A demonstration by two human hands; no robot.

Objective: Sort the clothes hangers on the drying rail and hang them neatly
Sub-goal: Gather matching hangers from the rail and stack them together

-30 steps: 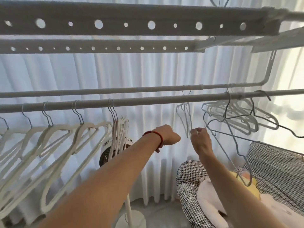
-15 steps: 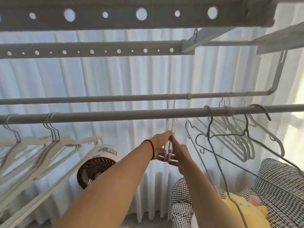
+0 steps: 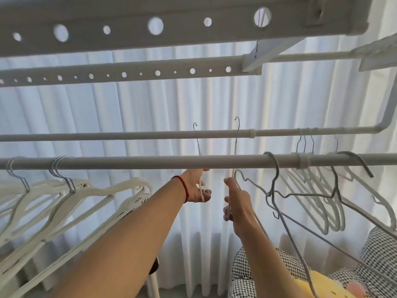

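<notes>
Two thin white hangers are lifted clear of the far rail (image 3: 129,135). My left hand (image 3: 196,187), with a red cord at the wrist, grips one white hanger (image 3: 198,145) whose hook rises above the far rail. My right hand (image 3: 235,201) grips the other white hanger (image 3: 235,136), hook also above that rail. Both hands are just below the near rail (image 3: 150,161). White hangers (image 3: 71,194) hang in a bunch on the near rail at the left. Grey and white hangers (image 3: 311,190) hang tangled at the right.
A perforated rack bar (image 3: 129,29) runs overhead, with a second one (image 3: 129,74) behind it. White curtains (image 3: 150,104) fill the background. A checked armchair (image 3: 376,254) with a yellow cushion (image 3: 322,284) sits low right. A fan head (image 3: 137,202) shows behind the left hangers.
The two hangers, held together half a second ago, are now apart, one in each hand, and raised off the far rail. The view has tilted upward.
</notes>
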